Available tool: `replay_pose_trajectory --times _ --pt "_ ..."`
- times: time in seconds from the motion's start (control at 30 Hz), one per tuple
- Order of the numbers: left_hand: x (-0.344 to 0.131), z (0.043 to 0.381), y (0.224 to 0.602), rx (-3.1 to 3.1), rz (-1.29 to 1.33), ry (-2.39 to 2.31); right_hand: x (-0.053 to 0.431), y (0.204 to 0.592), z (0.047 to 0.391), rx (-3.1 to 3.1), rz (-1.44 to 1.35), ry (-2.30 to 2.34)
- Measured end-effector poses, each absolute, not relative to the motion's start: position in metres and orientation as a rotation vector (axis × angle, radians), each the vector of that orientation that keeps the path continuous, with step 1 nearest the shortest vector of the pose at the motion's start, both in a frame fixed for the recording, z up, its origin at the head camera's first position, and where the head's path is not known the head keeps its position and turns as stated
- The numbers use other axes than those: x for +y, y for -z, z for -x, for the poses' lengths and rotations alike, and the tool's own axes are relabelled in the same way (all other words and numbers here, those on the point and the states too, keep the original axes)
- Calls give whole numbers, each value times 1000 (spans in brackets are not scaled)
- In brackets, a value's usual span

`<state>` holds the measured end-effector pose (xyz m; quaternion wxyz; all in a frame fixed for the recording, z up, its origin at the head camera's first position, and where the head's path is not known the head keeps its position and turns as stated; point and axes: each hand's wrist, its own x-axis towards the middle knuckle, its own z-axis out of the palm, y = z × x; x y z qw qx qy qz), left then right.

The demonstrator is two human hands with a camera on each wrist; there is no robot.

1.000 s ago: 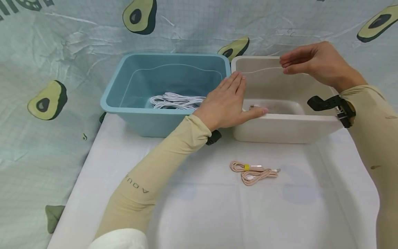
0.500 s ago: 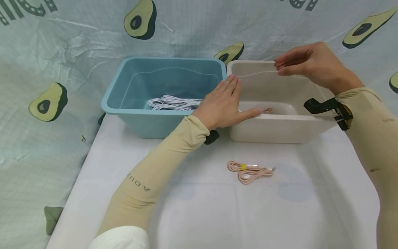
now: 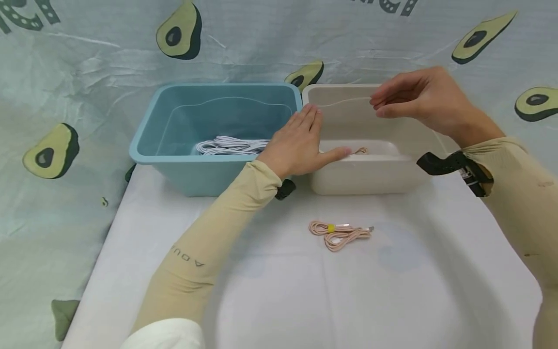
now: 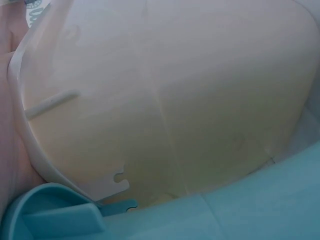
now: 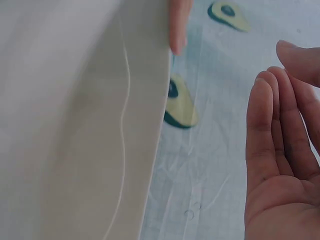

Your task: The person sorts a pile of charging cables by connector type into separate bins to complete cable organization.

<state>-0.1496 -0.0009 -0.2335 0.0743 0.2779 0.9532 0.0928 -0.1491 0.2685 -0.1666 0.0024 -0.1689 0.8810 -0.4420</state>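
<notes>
My left hand (image 3: 293, 143) lies flat with straight fingers over the adjoining rims of the blue bin (image 3: 174, 159) and the beige bin (image 3: 375, 162). Its thumb points right along the beige bin's front rim. My right hand (image 3: 429, 104) hovers above the beige bin, fingers loosely bent; the right wrist view shows nothing between fingers and thumb. Bundled white cables (image 3: 231, 144) lie inside the blue bin. A bit of pinkish coiled cable (image 3: 360, 150) shows inside the beige bin, partly hidden by its front wall. Another pinkish cable bundle (image 3: 342, 233) with a yellow tie lies before the bins.
A white cloth (image 3: 279, 300) covers the table under the bins. Behind them hangs a pale sheet (image 3: 248, 43) printed with avocados. The two bins stand side by side, their rims meeting under my left hand.
The head view has shifted, so bins, cables and hands all appear farther left. In the beige bin, the pinkish cable shows as a coil, where earlier only a small piece was visible near my thumb.
</notes>
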Motion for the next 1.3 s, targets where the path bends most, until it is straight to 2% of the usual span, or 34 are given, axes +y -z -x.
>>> replay_pose_trajectory --times 0.43,0.67,0.97,1.3 --pt "-18 161 232 2891 -786 -267 245 184 113 2623 715 1452" --pt "-27 162 231 2920 -789 -280 238 217 98 2488 861 1473" --pt "-34 159 230 2918 -784 -271 226 262 83 2255 851 1630" --pt "-35 157 232 2925 -780 -285 205 309 81 2220 878 1552"
